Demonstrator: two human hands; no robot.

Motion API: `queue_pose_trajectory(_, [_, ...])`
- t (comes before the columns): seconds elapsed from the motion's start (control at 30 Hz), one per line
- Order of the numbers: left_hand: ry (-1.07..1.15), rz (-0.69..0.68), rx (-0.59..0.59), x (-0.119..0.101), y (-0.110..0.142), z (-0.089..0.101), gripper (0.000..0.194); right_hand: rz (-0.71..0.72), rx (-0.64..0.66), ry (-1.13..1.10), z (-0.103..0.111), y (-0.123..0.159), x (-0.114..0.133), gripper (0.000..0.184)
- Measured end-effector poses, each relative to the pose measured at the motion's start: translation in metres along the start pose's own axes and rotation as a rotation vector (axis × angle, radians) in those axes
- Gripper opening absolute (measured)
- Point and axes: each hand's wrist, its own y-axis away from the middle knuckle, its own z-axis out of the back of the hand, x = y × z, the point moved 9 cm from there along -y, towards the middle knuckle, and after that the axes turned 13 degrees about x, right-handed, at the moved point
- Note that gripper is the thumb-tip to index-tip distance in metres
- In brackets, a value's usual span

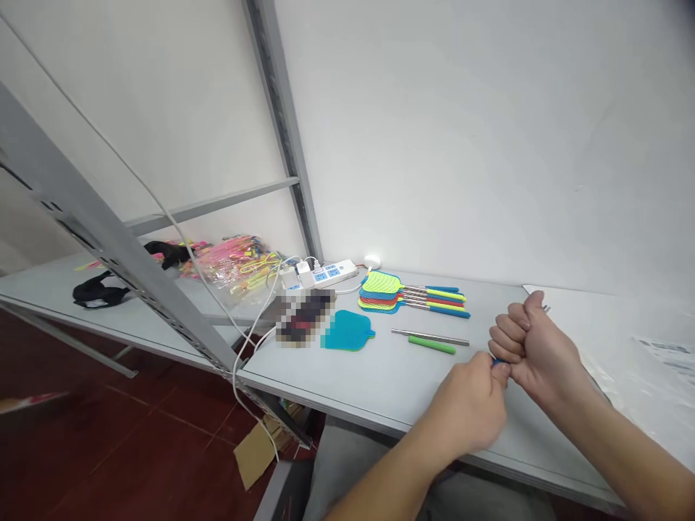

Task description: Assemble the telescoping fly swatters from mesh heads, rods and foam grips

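Observation:
My left hand (470, 405) is closed around a blue handle (496, 361), of which only a small bit shows between my hands. My right hand (529, 340) is a fist right against it, with a thin metal tip (546, 309) sticking out beyond the fingers; most of what it grips is hidden. On the table left of my hands lie a green handle (431, 345) and metal rods (431, 337). Farther left is a loose blue mesh swatter head (348, 331). Behind these, several fly swatters (383, 289) with coloured heads and handles are stacked.
A power strip (331, 273) with plugs and white cables stands near the wall. A blurred-out item (305, 318) lies by the shelf post. Bagged colourful pieces (239, 264) and a black strap-like item (100, 289) rest on the left shelf. Clear plastic (641, 376) covers the right side.

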Motion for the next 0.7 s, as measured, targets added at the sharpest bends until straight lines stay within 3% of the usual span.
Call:
queue_pose_trajectory(0.17, [0.447, 0.055, 0.41, 0.006, -0.026, -0.038, 0.033, -0.053, 0.035, -0.064, 0.022, -0.011, 0.001, 0.056])
queue_pose_trajectory(0.23, [0.731, 0.085, 0.591, 0.007, -0.026, -0.053, 0.033, -0.066, 0.061, -0.083, 0.025, -0.015, 0.002, 0.055])
queue_pose_trajectory(0.3, [1.003, 0.114, 0.682, 0.009, -0.022, -0.06, 0.032, -0.082, 0.089, -0.091, 0.025, -0.018, 0.0, 0.054])
queue_pose_trajectory(0.4, [1.161, 0.105, 0.637, 0.015, -0.018, -0.061, 0.031, -0.123, 0.11, -0.114, 0.019, -0.018, -0.006, 0.051])
queue_pose_trajectory(0.5, [1.0, 0.075, 0.557, 0.015, -0.01, -0.058, 0.031, -0.139, 0.133, -0.13, 0.007, -0.014, -0.01, 0.05])
queue_pose_trajectory(0.57, [0.697, 0.073, 0.382, 0.016, -0.005, -0.044, 0.033, -0.109, 0.172, -0.124, -0.004, -0.01, -0.009, 0.05])
queue_pose_trajectory(0.7, [0.14, 0.02, -0.069, 0.002, 0.014, 0.005, 0.027, -0.021, 0.253, -0.174, -0.024, -0.001, -0.012, 0.036])
